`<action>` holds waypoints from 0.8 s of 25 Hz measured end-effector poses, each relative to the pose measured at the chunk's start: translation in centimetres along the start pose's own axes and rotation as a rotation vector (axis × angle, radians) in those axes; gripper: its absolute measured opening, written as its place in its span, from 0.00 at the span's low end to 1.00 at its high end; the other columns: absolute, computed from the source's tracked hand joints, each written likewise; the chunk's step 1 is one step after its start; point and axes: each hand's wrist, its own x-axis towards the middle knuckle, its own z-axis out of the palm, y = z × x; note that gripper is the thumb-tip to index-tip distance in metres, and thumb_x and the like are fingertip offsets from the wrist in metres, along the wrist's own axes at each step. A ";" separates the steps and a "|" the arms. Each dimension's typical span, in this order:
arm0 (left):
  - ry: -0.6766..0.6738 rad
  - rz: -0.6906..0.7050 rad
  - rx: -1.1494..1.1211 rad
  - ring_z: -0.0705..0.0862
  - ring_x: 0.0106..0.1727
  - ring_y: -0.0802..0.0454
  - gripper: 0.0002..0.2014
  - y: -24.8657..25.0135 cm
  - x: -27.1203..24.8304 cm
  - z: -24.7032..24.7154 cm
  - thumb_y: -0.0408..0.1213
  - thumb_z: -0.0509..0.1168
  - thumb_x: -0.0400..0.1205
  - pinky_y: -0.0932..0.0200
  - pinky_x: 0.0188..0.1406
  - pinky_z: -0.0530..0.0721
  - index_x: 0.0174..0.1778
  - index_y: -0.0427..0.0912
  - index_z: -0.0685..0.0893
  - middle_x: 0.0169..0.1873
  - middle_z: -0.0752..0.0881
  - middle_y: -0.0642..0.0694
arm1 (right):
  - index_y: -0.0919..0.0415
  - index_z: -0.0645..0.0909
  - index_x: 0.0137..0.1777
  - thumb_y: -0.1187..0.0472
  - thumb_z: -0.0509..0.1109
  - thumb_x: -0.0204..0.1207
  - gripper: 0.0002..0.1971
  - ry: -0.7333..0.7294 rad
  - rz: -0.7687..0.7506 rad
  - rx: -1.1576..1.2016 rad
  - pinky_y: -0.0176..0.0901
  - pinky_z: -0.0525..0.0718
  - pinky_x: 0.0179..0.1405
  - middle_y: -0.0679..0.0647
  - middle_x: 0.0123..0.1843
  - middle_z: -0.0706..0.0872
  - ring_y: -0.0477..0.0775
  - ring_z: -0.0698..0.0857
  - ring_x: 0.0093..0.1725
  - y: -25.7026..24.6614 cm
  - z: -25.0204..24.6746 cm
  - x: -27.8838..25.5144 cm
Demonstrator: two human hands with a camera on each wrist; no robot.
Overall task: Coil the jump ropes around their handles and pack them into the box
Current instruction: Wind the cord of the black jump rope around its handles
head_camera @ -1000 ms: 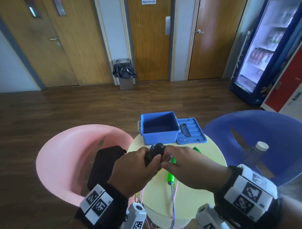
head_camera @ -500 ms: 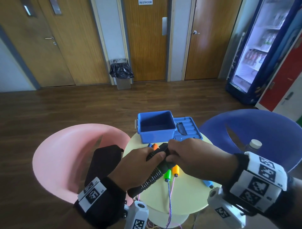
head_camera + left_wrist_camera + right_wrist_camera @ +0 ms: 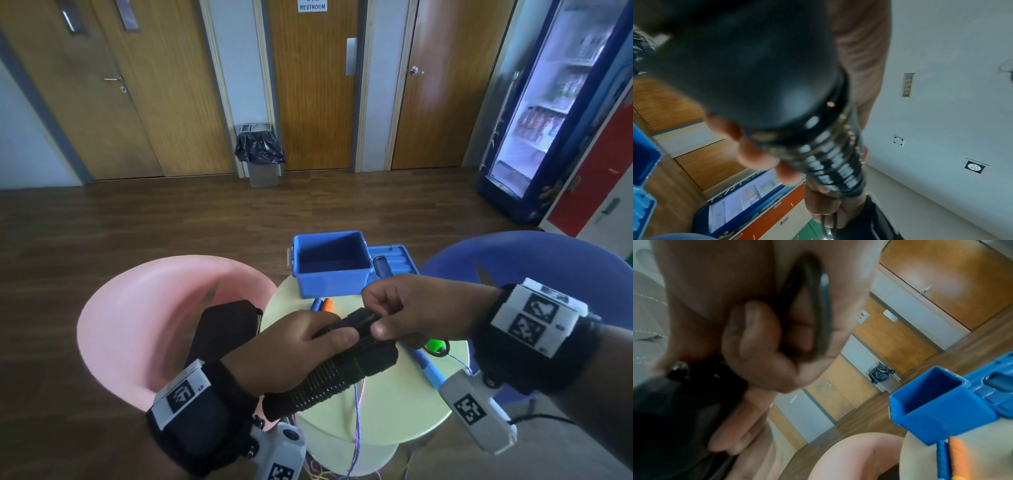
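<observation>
My left hand (image 3: pixel 301 346) grips a pair of black jump rope handles (image 3: pixel 342 373) with black rope coiled round them, held tilted above the pale yellow round table (image 3: pixel 394 407). My right hand (image 3: pixel 387 318) pinches the rope at the handles' upper end. In the right wrist view a black rope loop (image 3: pixel 818 308) sits in its curled fingers. The left wrist view shows the coils (image 3: pixel 830 159) close up. The open blue box (image 3: pixel 330 265) stands at the table's far edge, its lid (image 3: pixel 394 260) beside it. Blue and orange handles (image 3: pixel 322 304), a green handle (image 3: pixel 435 344) and a blue handle (image 3: pixel 428 368) lie on the table.
A pink chair (image 3: pixel 137 325) with a black object (image 3: pixel 222 329) on it stands left of the table, a blue chair (image 3: pixel 548 260) right. Thin purple cord (image 3: pixel 358 414) hangs over the table's near edge. A bin (image 3: pixel 262 154) and a drinks fridge (image 3: pixel 548 102) stand far off.
The black bundle now lies tilted with its coiled length showing. My right hand has shifted up and right to the handles' top end. My left hand keeps its grip.
</observation>
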 end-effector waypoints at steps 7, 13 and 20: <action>-0.042 0.091 -0.549 0.82 0.29 0.55 0.20 0.0 -0.4 0.1 0.59 0.61 0.81 0.61 0.33 0.79 0.37 0.47 0.88 0.30 0.87 0.51 | 0.57 0.72 0.40 0.39 0.72 0.77 0.22 0.283 -0.411 -0.093 0.33 0.71 0.25 0.48 0.30 0.74 0.43 0.71 0.26 0.0 2.5 0.5; -0.229 0.149 -1.020 0.88 0.31 0.53 0.26 0.6 1.1 1.6 0.61 0.56 0.85 0.63 0.29 0.84 0.57 0.42 0.87 0.39 0.91 0.43 | 0.54 0.73 0.59 0.49 0.53 0.89 0.12 0.559 -0.812 -0.451 0.38 0.80 0.39 0.44 0.46 0.80 0.47 0.79 0.39 1.2 4.1 0.1; -0.076 -0.011 -1.051 0.80 0.19 0.48 0.31 2.2 4.7 3.2 0.64 0.53 0.81 0.61 0.23 0.77 0.34 0.41 0.88 0.21 0.83 0.40 | 0.45 0.65 0.64 0.24 0.55 0.74 0.30 0.684 -0.666 -0.780 0.29 0.80 0.41 0.35 0.45 0.83 0.41 0.85 0.44 1.2 0.1 -0.6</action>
